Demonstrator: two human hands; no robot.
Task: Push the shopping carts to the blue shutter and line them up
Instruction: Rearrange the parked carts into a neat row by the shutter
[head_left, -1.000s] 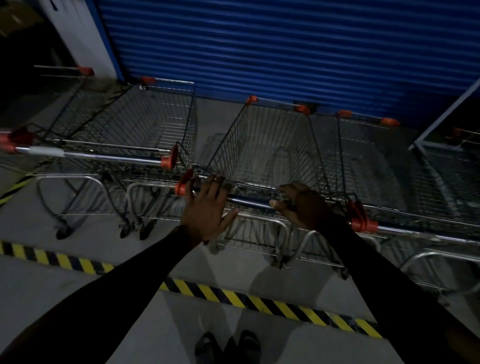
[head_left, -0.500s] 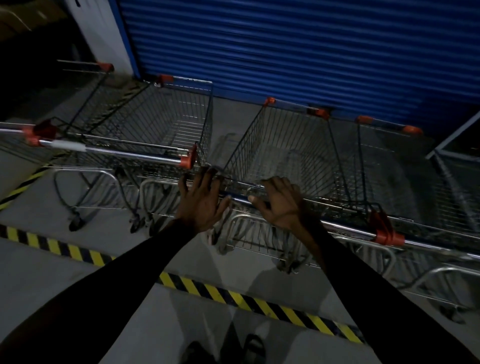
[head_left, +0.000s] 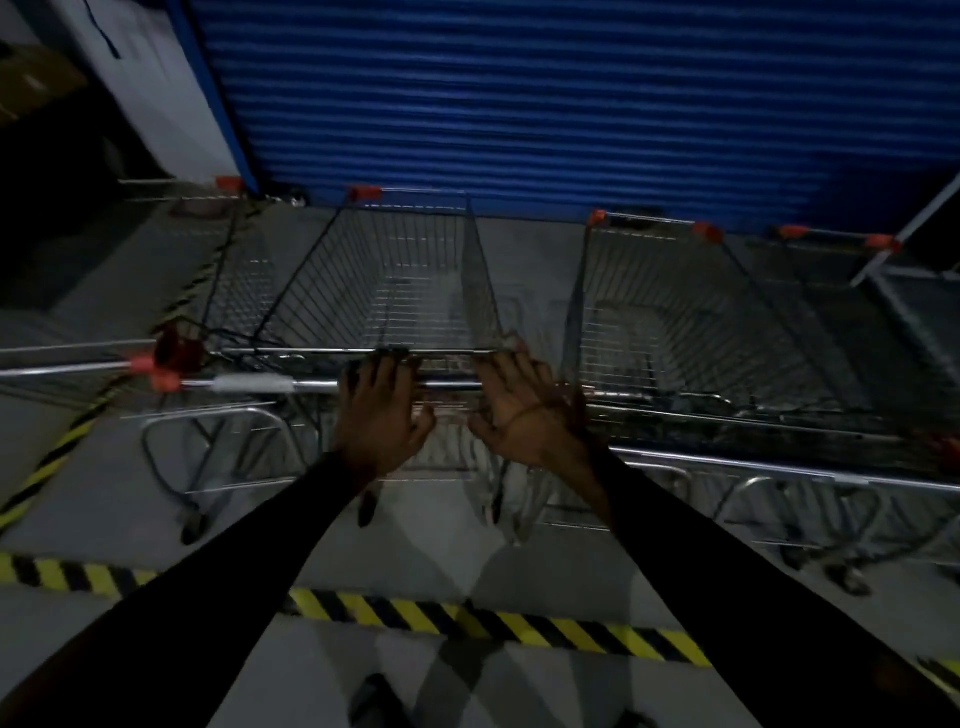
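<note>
Down at six o'clock, the yellow-and-black floor tape (head_left: 467, 618) is running across the concrete just ahead of the person's shoes, and both dark-sleeved arms are reaching over it toward twelve. The left hand (head_left: 382, 415) is lying over the chrome handle bar (head_left: 311, 385) of the middle shopping cart (head_left: 395, 291), fingers stretched forward across the bar, not wrapped under it as far as the dim light shows. The right hand (head_left: 524, 410) is sitting just to its three o'clock, fingers spread wide, fingertips reaching the rear edge of the basket; whether it is pressing on the bar is hard to tell. So the grip is spread on both sides, a flat-handed push and not a clench.

The step in hand looks like the lining-up: this cart is pointing at the blue shutter (head_left: 545, 104), with its nose near the shutter's foot. The neighbouring cart (head_left: 670, 312) at two o'clock is standing parallel, with a further cart (head_left: 831, 291) beyond it, and another cart (head_left: 228, 270) is sitting at ten o'clock, apparently angled.

The next move probably calls for an even shove straight toward twelve, both palms loading the bar equally so the nose is not swinging toward either neighbour.
</note>
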